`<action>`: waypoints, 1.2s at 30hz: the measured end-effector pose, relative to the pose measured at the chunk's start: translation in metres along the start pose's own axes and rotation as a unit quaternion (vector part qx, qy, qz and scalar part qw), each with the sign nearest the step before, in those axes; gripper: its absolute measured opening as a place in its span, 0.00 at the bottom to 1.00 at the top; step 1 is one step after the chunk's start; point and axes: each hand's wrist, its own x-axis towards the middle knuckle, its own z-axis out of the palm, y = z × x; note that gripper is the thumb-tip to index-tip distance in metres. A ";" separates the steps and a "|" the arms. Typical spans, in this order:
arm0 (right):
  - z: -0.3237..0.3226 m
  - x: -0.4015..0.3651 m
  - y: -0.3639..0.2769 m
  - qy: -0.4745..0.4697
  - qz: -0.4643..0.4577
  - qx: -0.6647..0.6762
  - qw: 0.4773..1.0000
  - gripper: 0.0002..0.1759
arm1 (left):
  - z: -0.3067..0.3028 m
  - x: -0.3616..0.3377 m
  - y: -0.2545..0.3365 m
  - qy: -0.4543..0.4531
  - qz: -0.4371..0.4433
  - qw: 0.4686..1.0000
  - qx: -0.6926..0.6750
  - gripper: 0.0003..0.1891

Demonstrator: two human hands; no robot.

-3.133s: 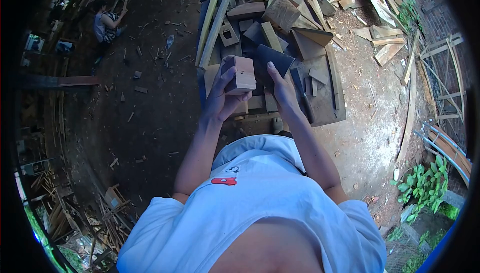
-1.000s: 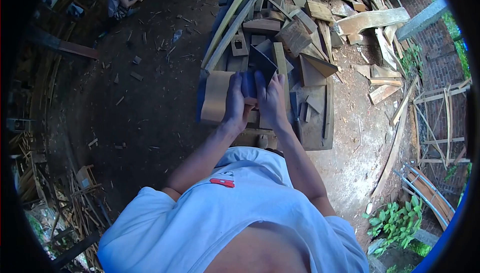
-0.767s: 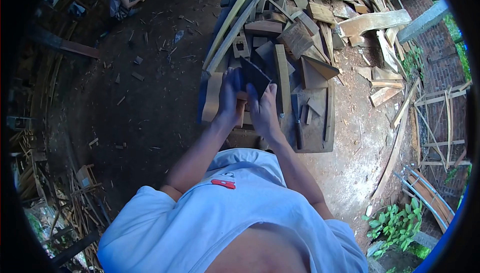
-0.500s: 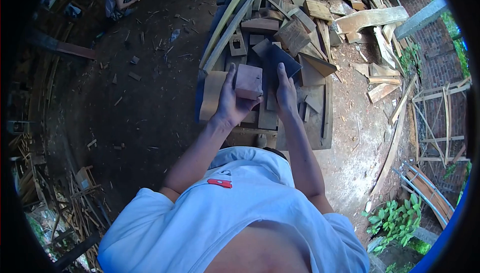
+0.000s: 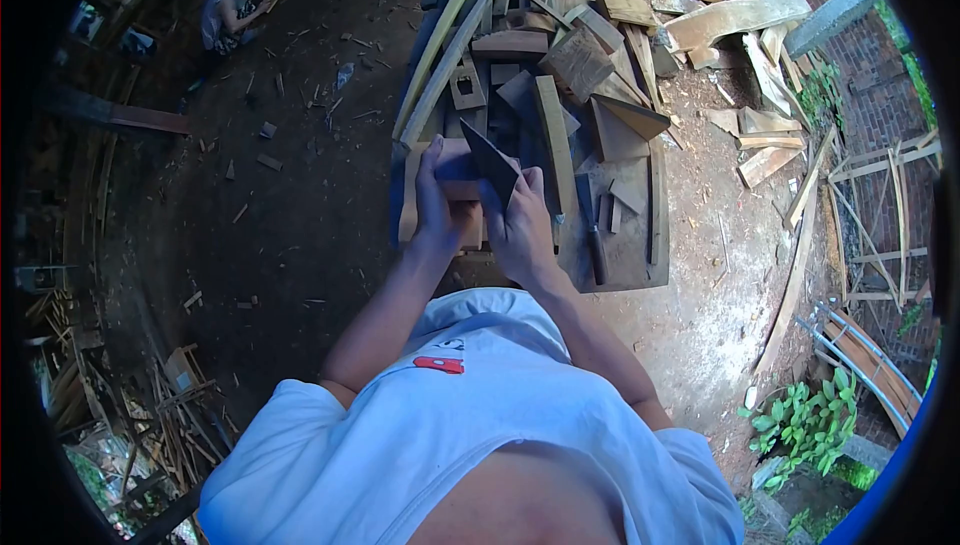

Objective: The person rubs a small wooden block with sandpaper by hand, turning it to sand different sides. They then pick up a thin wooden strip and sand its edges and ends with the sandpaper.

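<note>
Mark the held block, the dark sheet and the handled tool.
Block [image 5: 456,159]: head view, on its upper face.
Dark sheet [image 5: 490,162]: head view, on its broad face.
Handled tool [image 5: 599,257]: head view, on its handle.

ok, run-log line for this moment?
left hand: grip on wood block | right hand: grip on dark sheet, tilted by block | contact: unclear | dark-handled tool: on worktable, right of hands

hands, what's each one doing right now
Left hand: closed, holding a wooden block.
Right hand: closed, gripping a thin dark sheet, tilted.
</note>
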 end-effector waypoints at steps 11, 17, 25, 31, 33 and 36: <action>-0.003 0.014 -0.005 -0.027 -0.046 -0.052 0.997 0.15 | -0.010 0.003 0.003 -0.036 0.084 0.991 0.095 0.23; -0.001 0.014 -0.002 0.031 -0.042 -0.041 0.998 0.16 | -0.006 0.004 0.004 -0.077 0.028 0.996 0.019 0.22; -0.003 0.019 0.005 0.028 -0.019 -0.015 0.999 0.16 | -0.002 0.003 0.003 0.006 -0.062 0.998 -0.029 0.25; -0.002 0.014 0.010 0.009 -0.015 0.005 1.000 0.15 | 0.006 -0.007 0.000 0.033 -0.054 0.998 0.004 0.23; -0.004 0.026 0.009 0.035 0.018 -0.013 0.999 0.15 | 0.000 -0.008 -0.003 0.023 -0.053 0.998 -0.022 0.23; 0.005 -0.001 -0.005 0.044 -0.049 -0.002 0.998 0.13 | -0.014 0.008 0.005 -0.037 -0.037 0.999 0.003 0.22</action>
